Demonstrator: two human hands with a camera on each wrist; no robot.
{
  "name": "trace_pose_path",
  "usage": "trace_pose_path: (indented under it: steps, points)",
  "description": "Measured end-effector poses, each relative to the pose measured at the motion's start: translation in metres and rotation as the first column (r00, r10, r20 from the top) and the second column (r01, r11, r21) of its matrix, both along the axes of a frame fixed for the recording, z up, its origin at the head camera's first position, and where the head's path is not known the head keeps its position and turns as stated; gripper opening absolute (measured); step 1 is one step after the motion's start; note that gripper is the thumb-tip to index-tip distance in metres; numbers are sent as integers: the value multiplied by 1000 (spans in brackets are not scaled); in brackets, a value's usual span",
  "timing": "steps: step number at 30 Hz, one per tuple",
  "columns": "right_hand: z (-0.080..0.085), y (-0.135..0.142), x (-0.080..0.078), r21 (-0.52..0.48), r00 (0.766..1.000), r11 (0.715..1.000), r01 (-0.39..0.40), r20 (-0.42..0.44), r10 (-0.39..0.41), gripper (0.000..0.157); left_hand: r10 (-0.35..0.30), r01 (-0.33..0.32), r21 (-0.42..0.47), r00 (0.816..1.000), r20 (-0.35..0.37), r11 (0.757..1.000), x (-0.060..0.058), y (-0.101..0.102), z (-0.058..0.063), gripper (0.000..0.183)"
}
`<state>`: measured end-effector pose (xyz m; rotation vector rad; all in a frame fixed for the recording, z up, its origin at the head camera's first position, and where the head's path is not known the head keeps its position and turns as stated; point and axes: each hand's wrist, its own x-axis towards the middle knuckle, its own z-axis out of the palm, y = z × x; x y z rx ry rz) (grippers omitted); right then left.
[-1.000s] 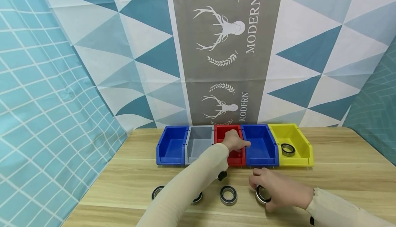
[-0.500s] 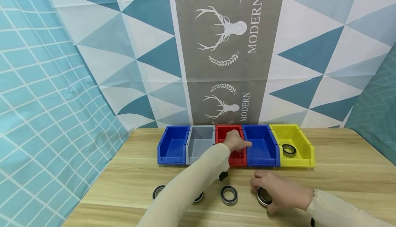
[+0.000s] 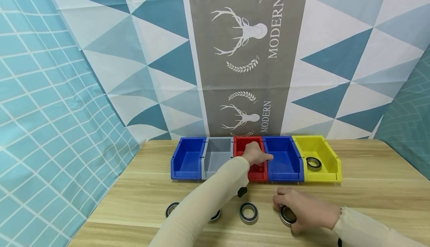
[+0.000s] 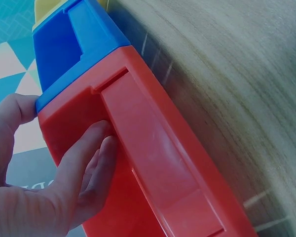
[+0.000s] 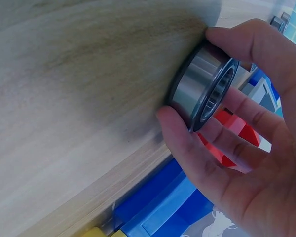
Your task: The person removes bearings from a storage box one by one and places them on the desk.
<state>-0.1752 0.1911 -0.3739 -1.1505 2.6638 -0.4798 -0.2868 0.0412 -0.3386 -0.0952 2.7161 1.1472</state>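
My left hand (image 3: 254, 154) reaches into the red bin (image 4: 153, 163). Its fingers point down inside, near the front lip, while the thumb lies by the wall shared with the blue bin (image 3: 282, 161); nothing shows between them. In front of the blue bin, my right hand (image 3: 307, 207) holds a ball bearing (image 5: 202, 86) on the wooden table. Thumb and forefinger span its shiny outer ring in the right wrist view. A second bearing (image 3: 249, 213) lies flat to the left of that hand.
The row also has a yellow bin (image 3: 332, 164) with a bearing (image 3: 314, 163) inside, a grey bin (image 3: 216, 157) and another blue bin (image 3: 188, 159). Two bearings, one of them this left bearing (image 3: 170, 206), are partly covered by my left sleeve (image 3: 205, 198). A patterned cloth hangs behind.
My right hand and the bearing in its grip have shifted very slightly toward me. The left hand stays in the red bin.
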Motion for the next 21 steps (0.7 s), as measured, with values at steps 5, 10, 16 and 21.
trace_pose_path:
  steps: [5,10,16,21]
  points:
    - [-1,1,1,-1,1000,1000,-4,-5,4,45,-3,3,2,1000,2,1000,1,0,1,32]
    - [-1,2,1,-1,1000,1000,-2,-1,2,45,-3,3,0,1000,0,1000,2,1,1,32]
    - [0,1,2,14,1000,1000,12,19,-12,44,0,0,-9,1000,0,1000,2,1,0,34]
    - [1,2,2,16,998,999,34,57,-35,42,-2,2,-5,1000,1,1000,1,1,0,33]
